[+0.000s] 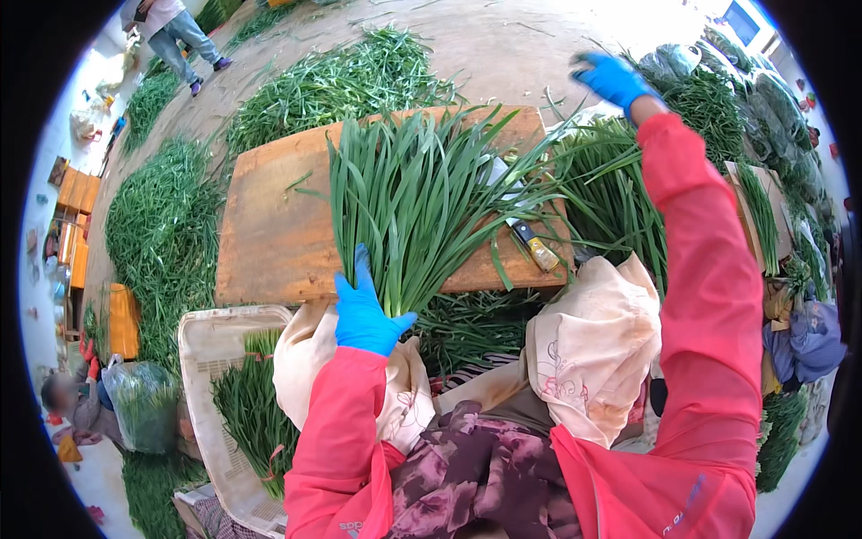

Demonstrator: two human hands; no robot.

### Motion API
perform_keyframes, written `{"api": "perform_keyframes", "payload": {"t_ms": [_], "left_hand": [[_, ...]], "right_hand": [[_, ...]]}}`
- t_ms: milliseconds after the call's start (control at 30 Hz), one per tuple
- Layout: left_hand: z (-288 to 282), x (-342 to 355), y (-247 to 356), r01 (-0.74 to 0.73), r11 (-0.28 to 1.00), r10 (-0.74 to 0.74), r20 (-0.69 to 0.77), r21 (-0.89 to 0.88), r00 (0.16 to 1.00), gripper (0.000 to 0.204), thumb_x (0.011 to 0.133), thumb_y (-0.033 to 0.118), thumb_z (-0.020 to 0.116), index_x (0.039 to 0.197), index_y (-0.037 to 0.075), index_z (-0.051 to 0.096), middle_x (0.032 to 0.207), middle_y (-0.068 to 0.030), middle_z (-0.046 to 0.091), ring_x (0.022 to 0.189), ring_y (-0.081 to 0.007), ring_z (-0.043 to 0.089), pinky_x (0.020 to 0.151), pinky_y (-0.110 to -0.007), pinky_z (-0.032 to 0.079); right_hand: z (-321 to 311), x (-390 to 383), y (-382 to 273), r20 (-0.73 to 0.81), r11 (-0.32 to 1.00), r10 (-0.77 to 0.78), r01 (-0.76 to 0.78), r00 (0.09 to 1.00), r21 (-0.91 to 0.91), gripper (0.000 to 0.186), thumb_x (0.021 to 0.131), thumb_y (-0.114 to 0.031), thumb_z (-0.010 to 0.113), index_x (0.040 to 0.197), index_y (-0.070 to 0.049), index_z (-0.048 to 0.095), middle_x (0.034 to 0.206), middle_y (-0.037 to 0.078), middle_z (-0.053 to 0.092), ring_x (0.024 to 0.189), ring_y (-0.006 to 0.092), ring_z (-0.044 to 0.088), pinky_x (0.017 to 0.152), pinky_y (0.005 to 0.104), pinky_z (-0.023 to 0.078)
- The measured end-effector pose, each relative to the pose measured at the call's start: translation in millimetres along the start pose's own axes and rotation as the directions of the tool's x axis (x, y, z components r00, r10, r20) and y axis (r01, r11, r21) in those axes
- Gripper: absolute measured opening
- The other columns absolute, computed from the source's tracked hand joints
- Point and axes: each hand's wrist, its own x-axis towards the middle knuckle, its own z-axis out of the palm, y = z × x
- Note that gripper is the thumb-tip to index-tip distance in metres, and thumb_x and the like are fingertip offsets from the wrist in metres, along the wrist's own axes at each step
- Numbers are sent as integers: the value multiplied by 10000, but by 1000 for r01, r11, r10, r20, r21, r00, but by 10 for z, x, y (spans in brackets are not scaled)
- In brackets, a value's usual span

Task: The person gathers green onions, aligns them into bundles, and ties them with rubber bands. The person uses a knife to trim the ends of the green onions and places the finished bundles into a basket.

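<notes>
Left grip (368,319) is at the front edge of the bench (269,238), with the pale stem ends of a green bunch (404,198) sitting in the fork between thumb and fingers; it's touching them, but I can't tell if it's actually clamped. Most of that bunch lies across the middle of the bench, leaf tips fanned toward the far and right edges. Right grip (615,81) is way out past the far right corner, a bit blurry, fingers stretched out and nothing in it that I can see. Knife (533,244) is lying near the front right corner, blade partly under leaves. Progress-wise I'd call it partway: the greens (251,404) in the crate (199,337), off the front left corner, have pink ties (259,357), so those look done to me. The bunch shows no tie, so I'd guess it's unfinished. Plenty left too, judging by the loose pile (611,180) just off the right edge, plus heaps (166,234) on the floor (503,45) past the left and far edges.
</notes>
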Motion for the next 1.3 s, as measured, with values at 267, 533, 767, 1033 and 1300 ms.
{"api": "perform_keyframes", "payload": {"t_ms": [267, 533, 767, 1033, 1300], "left_hand": [[-59, -14, 67, 47, 999, -48, 41, 17, 998, 1298, 534, 317, 886, 1496, 228, 20, 1373, -337, 252, 1032, -489, 529, 875, -474, 487], [-141, 2, 123, 110, 994, -108, 108, -10, 988, 1309, 509, 271, 898, 1496, 180, 43, 1348, -329, 275, 1099, -462, 513, 932, -438, 468], [-141, -5, 118, 110, 994, -112, 92, 20, 989, 1316, 504, 288, 898, 1496, 189, 38, 1370, -339, 257, 1101, -481, 508, 924, -456, 468], [-121, -10, 113, 89, 996, -88, 71, 3, 994, 1300, 510, 298, 892, 1494, 187, 50, 1337, -336, 295, 1074, -492, 516, 916, -464, 470], [-107, -7, 102, 95, 995, -97, 73, 37, 993, 1284, 521, 293, 886, 1493, 173, 56, 1334, -333, 282, 1067, -476, 524, 911, -448, 476]], "right_hand": [[928, -1452, -1887, -93, 804, -330, 331, 939, 494, 187, 877, -224, 602, 1015, -134, 690, 855, 114, 644, 813, 270, 637, 721, 366, 508], [1216, -1828, -2446, 86, 894, -392, 357, 916, 270, 195, 791, -337, 638, 869, -174, 711, 774, 92, 595, 740, 294, 605, 631, 405, 486], [1291, -1832, -2521, 97, 895, -444, 446, 891, -5, 181, 787, -286, 630, 726, -116, 650, 752, 94, 588, 717, 291, 603, 607, 414, 484], [1345, -1930, -2341, -33, 837, -230, 216, 973, 503, 238, 859, -277, 583, 763, -81, 678, 747, 136, 618, 719, 331, 603, 634, 430, 482], [1304, -1952, -2457, 147, 797, -217, 88, 965, 598, 269, 787, -351, 672, 813, -85, 692, 759, 120, 633, 747, 316, 620, 677, 407, 491]]}}
